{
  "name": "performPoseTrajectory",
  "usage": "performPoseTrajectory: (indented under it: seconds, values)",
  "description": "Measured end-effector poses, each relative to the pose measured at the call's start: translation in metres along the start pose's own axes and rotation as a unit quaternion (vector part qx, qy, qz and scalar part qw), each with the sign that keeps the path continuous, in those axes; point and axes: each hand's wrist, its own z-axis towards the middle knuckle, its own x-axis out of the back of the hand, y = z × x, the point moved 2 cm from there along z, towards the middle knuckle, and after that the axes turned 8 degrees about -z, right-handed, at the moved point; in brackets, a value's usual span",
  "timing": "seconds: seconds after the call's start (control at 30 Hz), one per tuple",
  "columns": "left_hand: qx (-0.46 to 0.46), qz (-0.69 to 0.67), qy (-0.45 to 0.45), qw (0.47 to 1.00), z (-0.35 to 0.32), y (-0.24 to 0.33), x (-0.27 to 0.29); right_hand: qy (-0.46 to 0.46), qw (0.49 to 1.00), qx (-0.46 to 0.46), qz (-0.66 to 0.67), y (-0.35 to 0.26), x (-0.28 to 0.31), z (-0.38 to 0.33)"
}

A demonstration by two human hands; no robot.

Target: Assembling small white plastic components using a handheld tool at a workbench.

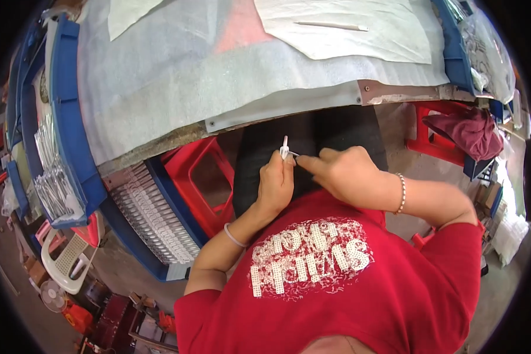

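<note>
Over my lap, my left hand [276, 179] is closed in a pinch round a small white piece [284, 151] with a slim pinkish tip pointing up. Its exact kind is too small to make out. My right hand [349, 172] comes in from the right with fingers curled. Thumb and forefinger pinch a thin metallic sliver [294, 154] that reaches the white piece; most of it is hidden by the fingers.
Ahead is a worktable covered with a pale sheet [159, 76]; a white cloth [360, 44] there bears a pen-like stick [331, 26]. Blue trays [71, 118] of shiny metal parts stand left. Red stools [203, 183] are under the table's edge, one bearing a maroon cloth [469, 134].
</note>
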Motion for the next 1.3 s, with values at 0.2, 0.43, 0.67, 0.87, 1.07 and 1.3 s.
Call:
performPoseTrajectory:
  seconds: [0.2,0.43,0.67,0.87,1.07,1.3]
  values:
    - [0.015,-0.029,0.002,0.999,-0.003,-0.001,0.004,-0.009,0.996,0.056,-0.070,0.001,-0.001,0.010]
    - [-0.002,0.025,0.005,1.000,0.004,0.003,0.004,0.034,0.922,-0.097,0.373,0.024,-0.028,0.012]
    - [0.023,-0.041,-0.003,0.999,0.002,0.001,0.006,-0.038,0.992,0.082,-0.089,0.000,0.008,0.019]
    - [-0.026,-0.015,0.025,0.999,0.006,-0.003,0.008,-0.063,0.987,-0.066,0.134,0.015,-0.009,0.026]
    - [-0.051,-0.004,0.018,0.999,0.006,0.000,0.007,-0.088,0.952,-0.093,0.277,0.018,0.003,0.016]
    - [0.064,-0.092,-0.006,0.994,-0.002,0.006,0.008,0.063,0.988,0.015,0.140,0.000,0.018,-0.016]
